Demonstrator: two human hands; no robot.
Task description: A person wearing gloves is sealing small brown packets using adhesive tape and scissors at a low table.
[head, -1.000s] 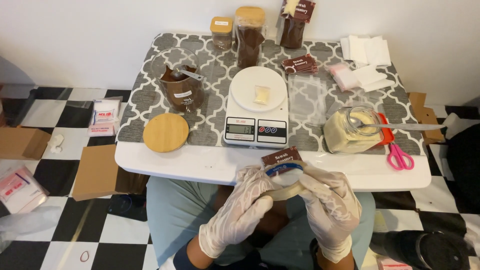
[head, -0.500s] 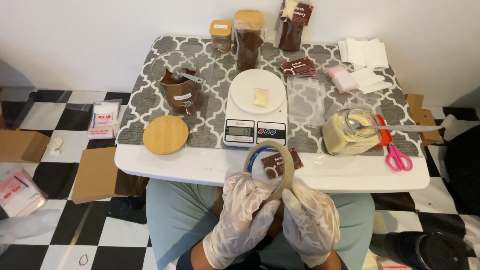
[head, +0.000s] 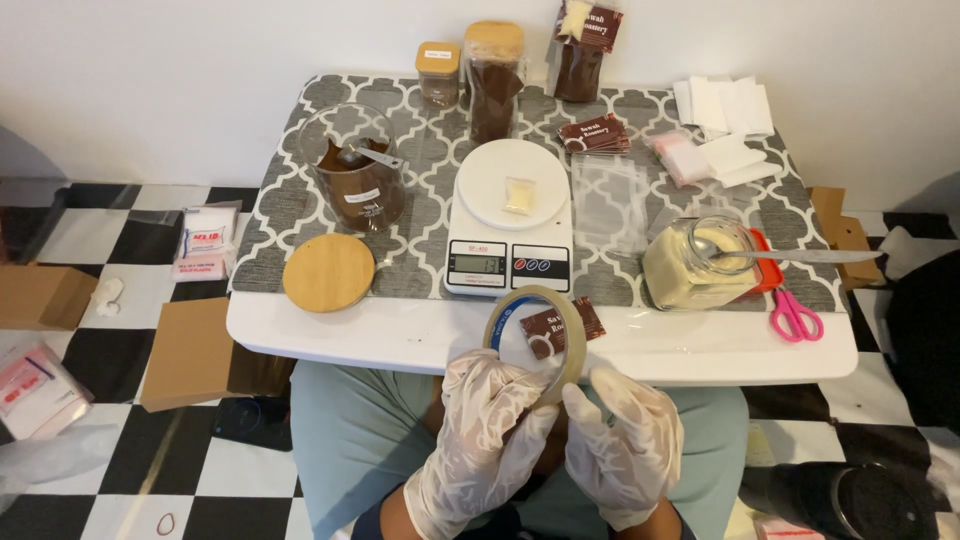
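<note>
Left hand (head: 480,435), gloved, fingers closed round a tape roll (head: 537,330) held upright over the worktop's (head: 400,340) near edge. Right hand (head: 625,445), fingers loosely curled, touches the roll's lower rim. Brown sachet (head: 562,327) seen through the roll; scale (head: 508,215) behind, mid-worktop.

We see a home corner used as a small packing station: a low white table (head: 400,345) against a plain wall, a checkered tile floor (head: 120,470), a digital kitchen scale (head: 508,222), jars of brown powder (head: 357,172), and cardboard boxes (head: 40,295).
</note>
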